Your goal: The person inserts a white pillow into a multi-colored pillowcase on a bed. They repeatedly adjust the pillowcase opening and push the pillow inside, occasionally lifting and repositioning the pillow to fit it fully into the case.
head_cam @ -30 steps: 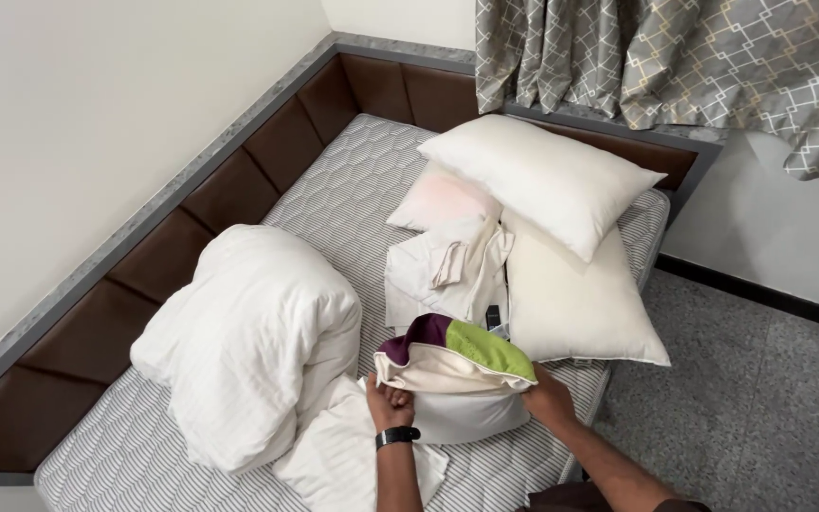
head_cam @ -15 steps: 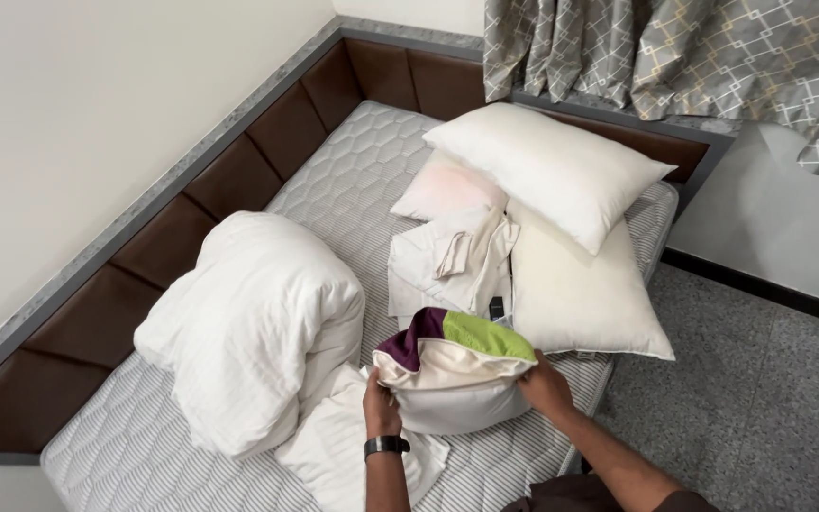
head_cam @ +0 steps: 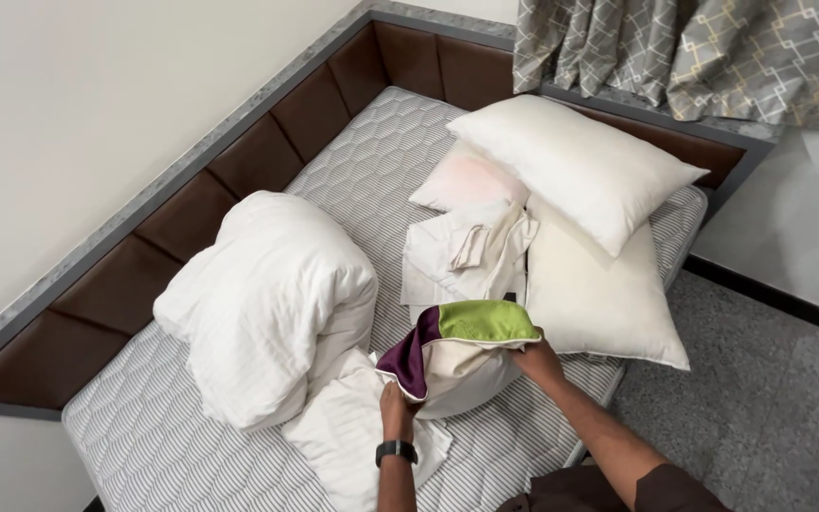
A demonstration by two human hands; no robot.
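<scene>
A small cream cushion (head_cam: pixel 457 372) sits at the near edge of the bare mattress (head_cam: pixel 353 171), half inside a green and purple cover (head_cam: pixel 485 320). My left hand (head_cam: pixel 394 406), with a dark watch on the wrist, grips the purple side of the cover low on the cushion. My right hand (head_cam: pixel 535 358) holds the green side at the cushion's right end. The cover is bunched over the top of the cushion, whose lower part shows bare.
A bundled white duvet (head_cam: pixel 272 299) lies left of the cushion, a folded white sheet (head_cam: pixel 348 441) under my left hand. Crumpled white pillowcases (head_cam: pixel 466 251) and three bare pillows (head_cam: pixel 571 166) lie beyond. Brown padded bed surround (head_cam: pixel 191 223), grey floor (head_cam: pixel 760 408) at right, patterned curtain (head_cam: pixel 694 57).
The view has shifted slightly. Both hands have stayed on the cover, and the green edge sits a little further over the cushion's top.
</scene>
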